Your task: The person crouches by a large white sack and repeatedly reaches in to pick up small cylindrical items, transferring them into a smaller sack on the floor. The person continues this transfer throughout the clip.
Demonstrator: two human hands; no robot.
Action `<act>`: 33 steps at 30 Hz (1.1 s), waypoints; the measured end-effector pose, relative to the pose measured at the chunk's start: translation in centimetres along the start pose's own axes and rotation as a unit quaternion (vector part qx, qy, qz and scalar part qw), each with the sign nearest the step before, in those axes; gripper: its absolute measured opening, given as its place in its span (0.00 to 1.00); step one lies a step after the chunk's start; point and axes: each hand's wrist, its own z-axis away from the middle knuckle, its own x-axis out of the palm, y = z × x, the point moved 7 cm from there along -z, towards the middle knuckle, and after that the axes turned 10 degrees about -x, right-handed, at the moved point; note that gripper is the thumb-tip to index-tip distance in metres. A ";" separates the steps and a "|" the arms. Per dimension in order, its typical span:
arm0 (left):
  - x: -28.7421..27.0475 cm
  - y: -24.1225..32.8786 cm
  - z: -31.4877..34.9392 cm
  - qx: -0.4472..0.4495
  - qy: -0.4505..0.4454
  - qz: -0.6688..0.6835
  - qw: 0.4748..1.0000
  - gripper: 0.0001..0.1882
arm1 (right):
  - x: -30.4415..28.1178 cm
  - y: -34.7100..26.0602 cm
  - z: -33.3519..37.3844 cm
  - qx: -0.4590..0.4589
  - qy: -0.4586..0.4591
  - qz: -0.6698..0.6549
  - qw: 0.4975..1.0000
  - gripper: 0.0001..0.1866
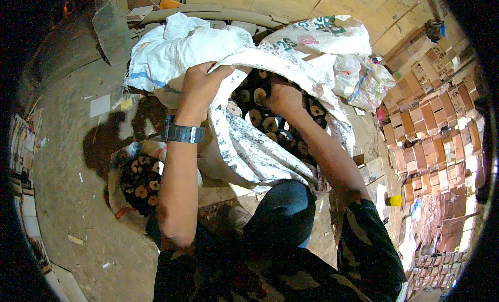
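Observation:
My left hand (202,86) is closed around the rim of a white woven sack (241,148) smudged with black, holding its mouth open. Inside the sack lie several dark round pieces (254,117) with tan disc-shaped faces, each with a small hole in the middle. My right hand (285,98) reaches down into the sack among these pieces. Its fingertips are hidden, so whether it holds one cannot be seen. My right forearm crosses the sack's near right edge. My knee (280,211) is against the front of the sack.
A second bag (117,180) of similar round pieces stands on the floor at left. White sacks (192,47) and clear plastic bags (358,81) lie behind. Stacked brown cardboard boxes (436,115) line the right side, near a yellow cup-like object (395,200). Paper scraps dot the floor.

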 end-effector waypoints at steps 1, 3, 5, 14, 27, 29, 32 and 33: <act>-0.2 -0.3 -0.1 -0.012 0.000 -0.001 1.000 0.17 | -0.8 0.1 0.4 -0.029 0.033 -0.049 0.998 0.29; -0.4 -0.8 -0.3 -0.026 -0.005 0.012 1.000 0.17 | -3.1 0.6 1.6 -0.095 0.122 -0.133 0.979 0.29; -0.5 -0.9 -0.5 -0.017 -0.014 -0.001 1.000 0.16 | -1.9 1.5 2.4 -0.090 -0.037 -0.282 0.954 0.27; -0.6 -1.1 -0.8 -0.009 -0.020 -0.013 1.000 0.17 | 1.1 -0.3 6.3 -0.276 -0.052 -0.151 0.948 0.37; -0.6 -0.6 -0.2 0.004 0.001 -0.008 1.000 0.17 | -1.1 0.5 7.7 -0.228 0.041 -0.249 0.940 0.34; -0.5 -0.7 -0.3 0.003 -0.003 0.001 1.000 0.17 | -0.7 -0.6 6.5 -0.264 0.024 -0.259 0.929 0.37; -0.6 -0.7 -0.4 0.004 0.006 -0.025 1.000 0.18 | -0.1 -2.2 4.6 -0.292 -0.006 -0.241 0.925 0.41; -0.8 -0.7 -0.3 0.002 0.014 -0.037 0.999 0.18 | 0.1 -2.2 4.2 -0.283 -0.026 -0.237 0.929 0.41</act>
